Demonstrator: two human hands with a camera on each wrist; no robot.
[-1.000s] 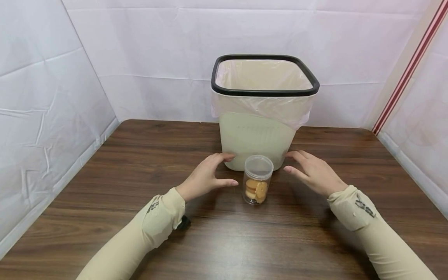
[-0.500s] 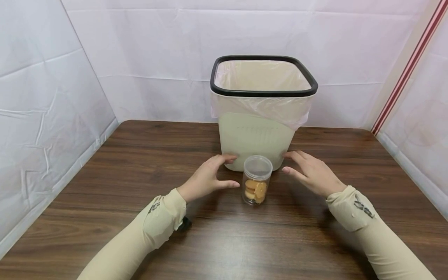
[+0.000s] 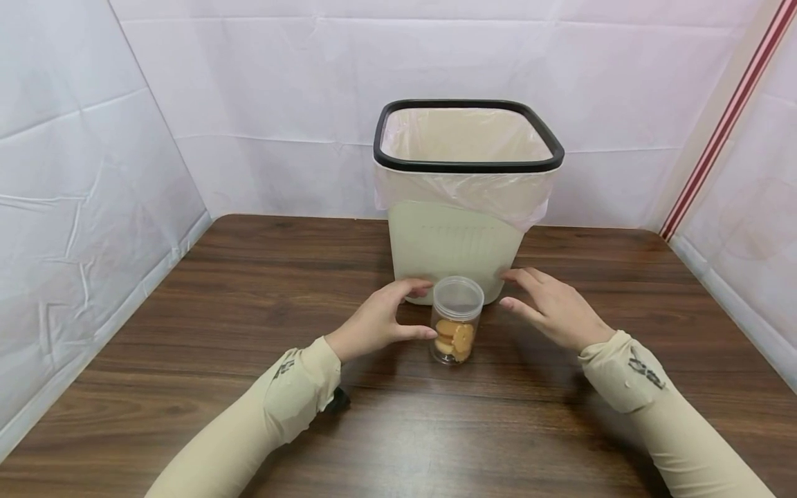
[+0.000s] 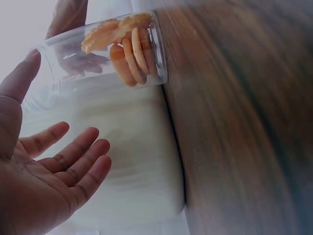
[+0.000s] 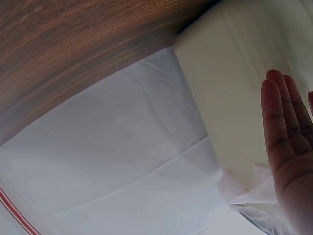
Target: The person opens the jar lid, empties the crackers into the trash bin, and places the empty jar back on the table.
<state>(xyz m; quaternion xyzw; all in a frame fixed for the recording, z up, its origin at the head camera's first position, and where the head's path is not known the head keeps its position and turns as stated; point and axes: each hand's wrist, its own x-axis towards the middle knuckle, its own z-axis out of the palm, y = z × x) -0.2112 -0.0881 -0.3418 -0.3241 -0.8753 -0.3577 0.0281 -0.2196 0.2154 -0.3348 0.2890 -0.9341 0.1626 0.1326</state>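
A clear plastic jar (image 3: 456, 319) with a clear lid stands upright on the brown wooden table (image 3: 249, 290), holding round orange biscuits (image 3: 457, 337). My left hand (image 3: 426, 309) is open and cupped just left of the jar, its thumb almost at the jar's side. In the left wrist view the left hand (image 4: 63, 103) has spread fingers and a small gap to the jar (image 4: 98, 54). My right hand (image 3: 506, 289) hovers open to the right of the jar, apart from it. Its fingers (image 5: 279, 117) are straight in the right wrist view.
A cream waste bin (image 3: 457, 242) with a black rim (image 3: 467, 166) and a thin plastic liner stands right behind the jar. White fabric walls (image 3: 93, 173) close in the table on the left, back and right. Bare wood lies in front of the jar.
My left hand has slid right towards the jar, bringing the thumb close to its side. The right hand has edged slightly left. Jar and bin have not moved.
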